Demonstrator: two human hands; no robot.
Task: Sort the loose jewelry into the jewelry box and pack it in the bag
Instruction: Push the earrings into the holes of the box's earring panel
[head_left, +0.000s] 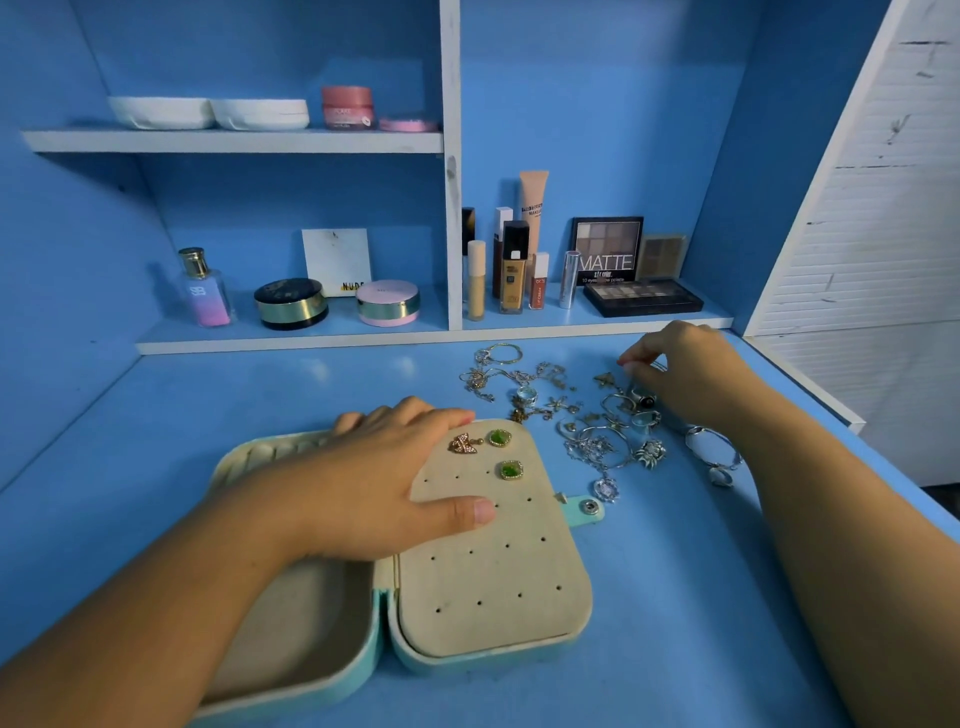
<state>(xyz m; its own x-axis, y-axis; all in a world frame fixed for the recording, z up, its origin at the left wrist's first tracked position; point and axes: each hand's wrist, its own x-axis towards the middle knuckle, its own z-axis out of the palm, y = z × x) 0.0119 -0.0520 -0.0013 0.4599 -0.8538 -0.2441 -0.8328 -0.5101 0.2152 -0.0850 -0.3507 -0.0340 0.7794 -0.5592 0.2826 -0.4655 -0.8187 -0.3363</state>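
A person's left hand (384, 478) lies flat and open across the open jewelry box (467, 667) on a blue desk (675, 597). Its straight fingers and thumb press on the perforated earring panel (498, 571). The right hand (685, 374) reaches to the far right edge of the loose jewelry (597, 441), fingertips pinched together on a small piece (623, 364) too tiny to identify.

Two green stud earrings (498, 438) and a gold butterfly-shaped earring (464, 443) already sit in the panel's far holes. Most of the holes are unfilled. The ring rolls (275, 452) at the far left and the open tray (311, 623) at near left look unused. Chains, rings and pendants lie tangled just right of the box, beyond its snap tab (587, 508). No bag is in view.

Sorting appears to be at an early stage.

- **Lifting the piece:** it should probably come straight up and slowly, so that no neighbouring chain trails after it.
- **Steadying the box:** the flat hand would do well to keep the panel still, but clear of the hole to be used.
- **Placing a stud:** its post should meet the hole squarely.
- **Placing anything else:** a ring likely belongs in the rolls, and a chain in the tray.

An eyeshadow palette (608, 249) stands among cosmetics on the far shelf.
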